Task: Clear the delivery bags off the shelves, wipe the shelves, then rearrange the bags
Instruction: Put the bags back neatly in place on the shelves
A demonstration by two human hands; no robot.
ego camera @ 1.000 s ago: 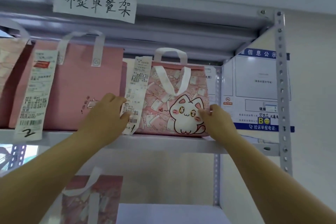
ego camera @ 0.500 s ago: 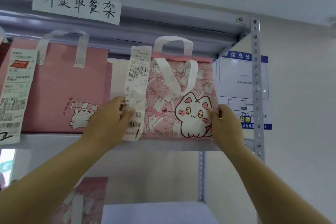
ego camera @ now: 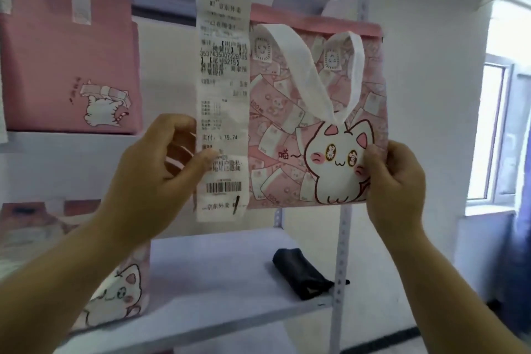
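Delivery bag (ego camera: 287, 123) above pale shelf (ego camera: 215, 282), near window (ego camera: 492, 129).

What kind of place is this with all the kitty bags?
Probably a pickup spot for delivery orders. The cat bag being held carries a long printed receipt with a barcode, and another pink bag sits on a plain metal shelf rack.
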